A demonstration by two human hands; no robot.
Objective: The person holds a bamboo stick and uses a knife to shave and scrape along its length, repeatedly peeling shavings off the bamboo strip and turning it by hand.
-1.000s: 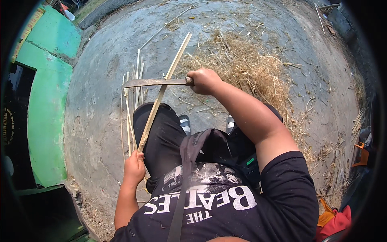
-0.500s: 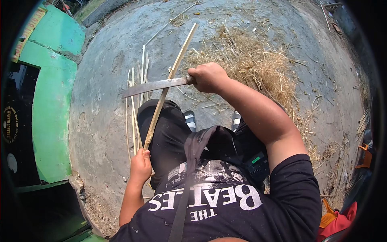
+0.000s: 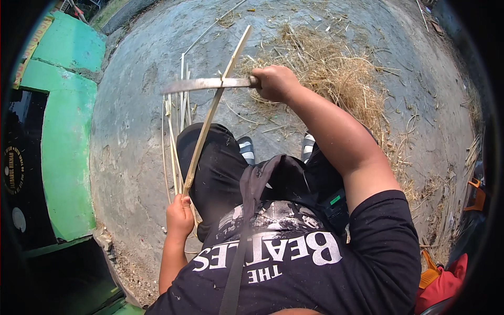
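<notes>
My left hand is closed on the near end of a long pale bamboo strip, which slants up and away over my left knee. In my right hand I grip the short handle of a machete, its blade pointing left. The blade lies across the strip in its far half, touching it. Several thinner bamboo strips lie beside my left leg, running from near my left hand toward the ground ahead.
A tangled heap of bamboo shavings covers the ground ahead and to the right. At left stands a green wall with a dark opening. Near my right side are a red cloth and an orange object.
My right hand and the machete have moved away from me along the bamboo strip, so the blade now crosses it nearer its far tip. My left hand keeps its hold.
</notes>
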